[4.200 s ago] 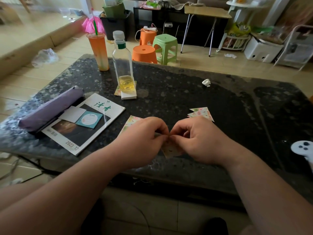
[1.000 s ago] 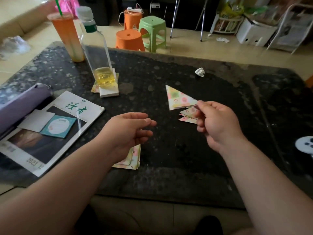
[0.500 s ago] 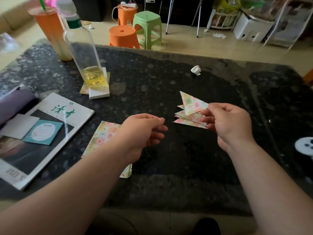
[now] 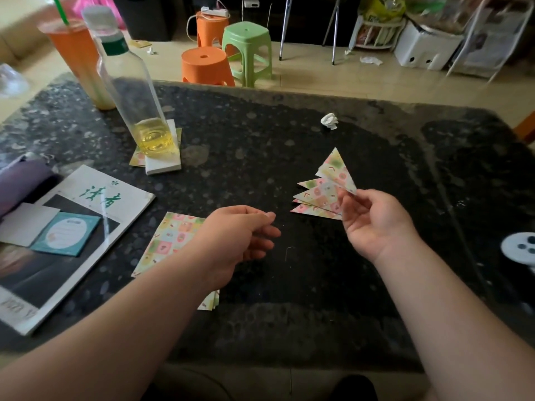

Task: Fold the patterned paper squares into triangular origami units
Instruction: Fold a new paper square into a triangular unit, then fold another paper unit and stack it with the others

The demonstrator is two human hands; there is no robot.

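Observation:
My right hand [image 4: 373, 224] pinches one corner of a folded pastel-patterned triangle [image 4: 335, 170], its tip pointing away from me. The triangle hangs just over a small pile of folded triangles [image 4: 314, 199] lying on the dark speckled table [image 4: 260, 134]. My left hand [image 4: 240, 238] hovers with loosely curled fingers and holds nothing. Beneath it and its forearm lies a stack of flat patterned paper squares [image 4: 173, 238], partly hidden.
A clear bottle [image 4: 130, 91] with yellow liquid stands on a white block at the left, an orange drink cup [image 4: 78, 59] behind it. A magazine [image 4: 72, 227] with cards and a purple case [image 4: 20, 180] lie far left. A crumpled paper ball [image 4: 329, 121] sits mid-table; a white controller [image 4: 519, 248] at right.
Both hands were folding a piece together earlier. Since then my right hand has carried the finished triangle out over the pile, and my left hand has let go and hovers empty above the squares.

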